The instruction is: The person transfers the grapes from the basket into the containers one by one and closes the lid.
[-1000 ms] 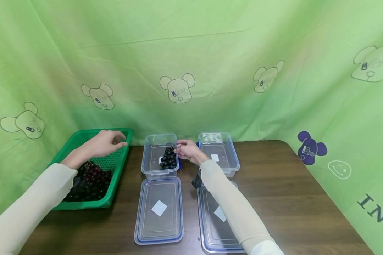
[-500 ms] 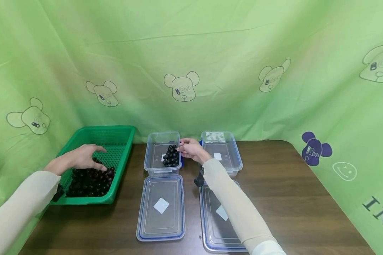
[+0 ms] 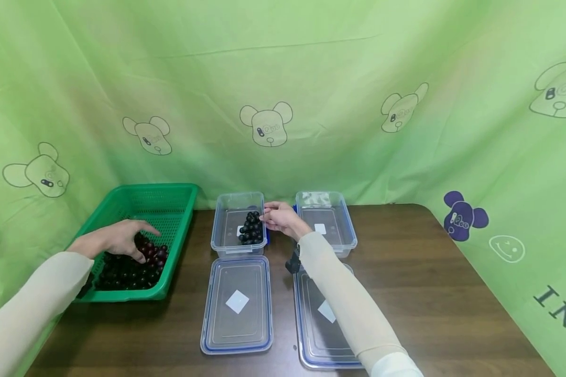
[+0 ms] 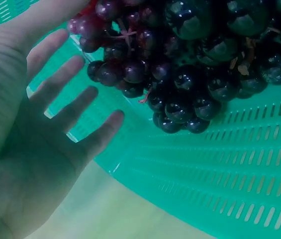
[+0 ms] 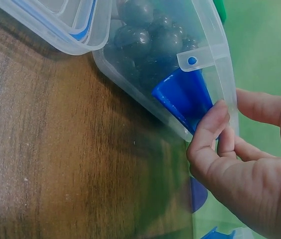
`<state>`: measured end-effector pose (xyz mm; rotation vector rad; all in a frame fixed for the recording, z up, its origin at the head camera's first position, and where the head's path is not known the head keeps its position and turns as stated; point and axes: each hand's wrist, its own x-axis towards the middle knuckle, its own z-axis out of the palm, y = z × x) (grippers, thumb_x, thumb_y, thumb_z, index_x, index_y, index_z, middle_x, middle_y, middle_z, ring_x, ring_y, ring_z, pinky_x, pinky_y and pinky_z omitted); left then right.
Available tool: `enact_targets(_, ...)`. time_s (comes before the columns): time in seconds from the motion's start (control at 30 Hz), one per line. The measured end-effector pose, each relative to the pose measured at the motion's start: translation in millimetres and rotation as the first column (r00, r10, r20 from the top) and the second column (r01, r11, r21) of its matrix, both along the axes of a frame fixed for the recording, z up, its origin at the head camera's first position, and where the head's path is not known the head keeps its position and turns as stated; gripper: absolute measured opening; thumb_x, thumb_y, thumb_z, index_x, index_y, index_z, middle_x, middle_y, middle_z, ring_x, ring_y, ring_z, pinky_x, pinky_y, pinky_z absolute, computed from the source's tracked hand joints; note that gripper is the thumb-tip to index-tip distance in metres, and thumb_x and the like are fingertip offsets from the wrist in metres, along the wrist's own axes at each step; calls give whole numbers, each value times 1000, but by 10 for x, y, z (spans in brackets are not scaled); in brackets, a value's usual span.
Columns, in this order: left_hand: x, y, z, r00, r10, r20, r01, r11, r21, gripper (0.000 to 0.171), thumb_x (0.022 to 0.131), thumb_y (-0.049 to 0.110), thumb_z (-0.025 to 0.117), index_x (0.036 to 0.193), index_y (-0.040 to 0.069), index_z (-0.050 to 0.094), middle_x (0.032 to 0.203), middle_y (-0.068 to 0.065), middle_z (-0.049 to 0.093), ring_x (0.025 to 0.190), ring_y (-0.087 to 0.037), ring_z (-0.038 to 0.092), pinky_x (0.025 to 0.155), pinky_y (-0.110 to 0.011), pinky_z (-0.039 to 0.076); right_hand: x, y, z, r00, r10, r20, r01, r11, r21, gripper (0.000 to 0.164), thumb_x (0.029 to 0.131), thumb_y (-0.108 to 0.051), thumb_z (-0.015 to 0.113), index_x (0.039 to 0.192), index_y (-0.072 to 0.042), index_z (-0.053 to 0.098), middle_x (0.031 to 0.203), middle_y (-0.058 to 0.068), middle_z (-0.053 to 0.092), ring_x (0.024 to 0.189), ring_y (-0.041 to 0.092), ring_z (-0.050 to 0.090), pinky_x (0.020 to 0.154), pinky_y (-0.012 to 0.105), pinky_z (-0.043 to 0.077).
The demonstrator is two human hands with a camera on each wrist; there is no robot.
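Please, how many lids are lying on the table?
2. One lid lies on the near side of the left box; the other lid lies nearest the right box, partly hidden by the right sleeve.

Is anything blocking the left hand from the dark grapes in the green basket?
Nothing visible. The left hand reaches over the side of the green basket, right at the dark grapes, and no object shows between them.

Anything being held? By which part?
Right hand holds the grape container at its right side, by the blue latch. Left hand holds nothing.
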<state>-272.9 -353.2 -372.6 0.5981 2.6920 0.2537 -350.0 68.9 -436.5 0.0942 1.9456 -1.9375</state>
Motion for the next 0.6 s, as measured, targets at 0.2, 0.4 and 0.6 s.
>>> enact_targets(0.2,-29,22,-21,995,39,90,-37,999,-24,81,76,22,95,147,9,59,158,-39,40,133,-52,51,94,-56,57,16,-13,14,1000,-2,4,2,1000,16,61,94,10,63,152,0,48,121,11,63,88,14,65,78,22,56)
enact_targets(0.4,-77,67,-82,981,82,176,-72,995,-63,80,75,14,94,147,11,59,157,-39,39,118,-39,55,77,-38,53,5,-7,-12,1000,2,10,-2,1000,12,61,93,10,64,151,0,48,113,8,64,84,12,65,76,22,57)
enact_targets(0.6,-112,130,-113,970,114,213,-89,989,-121,77,78,3,88,148,10,57,151,-35,47,101,-30,58,71,-35,49,-10,-5,-3,1000,1,2,-1,1000,12,61,93,10,65,151,1,48,115,9,65,83,12,65,76,22,56)
